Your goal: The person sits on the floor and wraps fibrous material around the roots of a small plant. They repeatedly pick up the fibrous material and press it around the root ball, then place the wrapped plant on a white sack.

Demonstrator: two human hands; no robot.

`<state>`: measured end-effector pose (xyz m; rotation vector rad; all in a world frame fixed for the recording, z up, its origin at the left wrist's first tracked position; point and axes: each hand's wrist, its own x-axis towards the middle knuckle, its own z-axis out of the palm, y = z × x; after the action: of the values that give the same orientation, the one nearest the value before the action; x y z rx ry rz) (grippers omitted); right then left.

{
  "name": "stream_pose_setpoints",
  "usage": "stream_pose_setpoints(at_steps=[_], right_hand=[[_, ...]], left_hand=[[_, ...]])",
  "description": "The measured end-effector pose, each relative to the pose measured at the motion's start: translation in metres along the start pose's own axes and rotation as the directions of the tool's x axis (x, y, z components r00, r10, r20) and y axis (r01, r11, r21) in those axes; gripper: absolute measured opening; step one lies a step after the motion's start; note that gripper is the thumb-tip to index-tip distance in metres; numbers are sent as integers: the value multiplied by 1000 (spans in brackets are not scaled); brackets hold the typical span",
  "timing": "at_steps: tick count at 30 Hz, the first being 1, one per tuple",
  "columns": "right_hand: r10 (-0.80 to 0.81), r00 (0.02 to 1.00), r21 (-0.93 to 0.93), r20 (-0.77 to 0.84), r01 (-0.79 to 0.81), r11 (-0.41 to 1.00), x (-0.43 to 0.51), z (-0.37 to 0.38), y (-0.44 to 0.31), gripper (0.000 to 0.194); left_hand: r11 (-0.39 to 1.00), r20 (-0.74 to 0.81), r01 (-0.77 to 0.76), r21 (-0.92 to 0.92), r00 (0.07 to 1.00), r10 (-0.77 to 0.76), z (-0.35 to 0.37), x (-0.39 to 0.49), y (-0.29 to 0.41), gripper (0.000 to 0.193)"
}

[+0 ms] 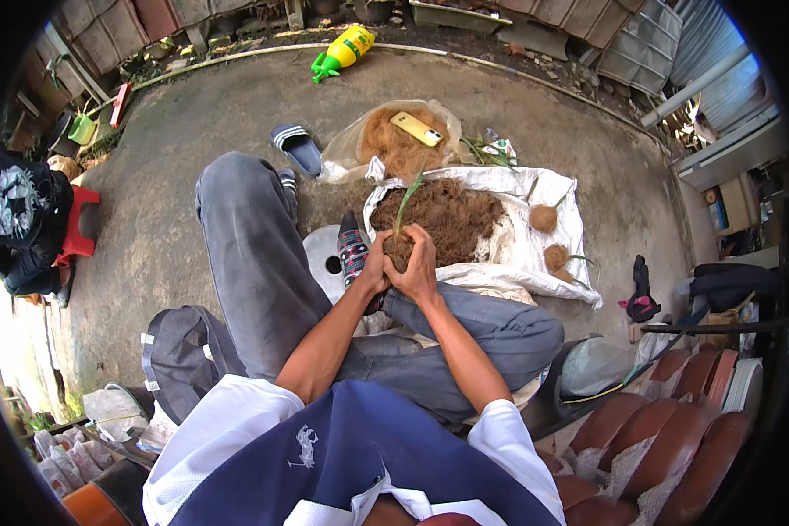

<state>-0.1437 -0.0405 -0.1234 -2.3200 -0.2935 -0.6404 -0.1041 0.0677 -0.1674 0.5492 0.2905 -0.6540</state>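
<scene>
My left hand (377, 266) and my right hand (418, 263) are cupped together around a ball of brown fibre (400, 251), from which a green leafy seedling (407, 197) stands up. Just beyond them, a heap of dark brown fibrous potting material (457, 214) lies on a white woven sack (559, 181). On the sack's right part rest several fibre balls (543, 218) with green leaves. Behind the sack, a clear plastic bag (348, 148) holds lighter coir-like fibre (384, 141), with a yellow phone (417, 129) on top. Loose green plants (490, 152) lie beside that bag.
A striped slide sandal (296, 149) and a yellow-green pump sprayer (344, 52) lie on the concrete floor. A grey disc (322, 253) with a hole is by my socked foot. At left, a red plastic stool (79, 223) stands by dark clothing; brown pots (670, 427) are at lower right.
</scene>
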Motion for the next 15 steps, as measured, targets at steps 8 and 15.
stream_pose_setpoints(at_steps=[8, 15], right_hand=[[126, 970, 196, 208, -167, 966, -10, 6, 11, 73], [342, 892, 391, 296, -440, 809, -5, 2, 18, 69]], left_hand=[[1000, 59, -13, 23, 998, 12, -21, 11, -11, 33], [1000, 62, -30, 5, 998, 29, -2, 7, -10, 45]])
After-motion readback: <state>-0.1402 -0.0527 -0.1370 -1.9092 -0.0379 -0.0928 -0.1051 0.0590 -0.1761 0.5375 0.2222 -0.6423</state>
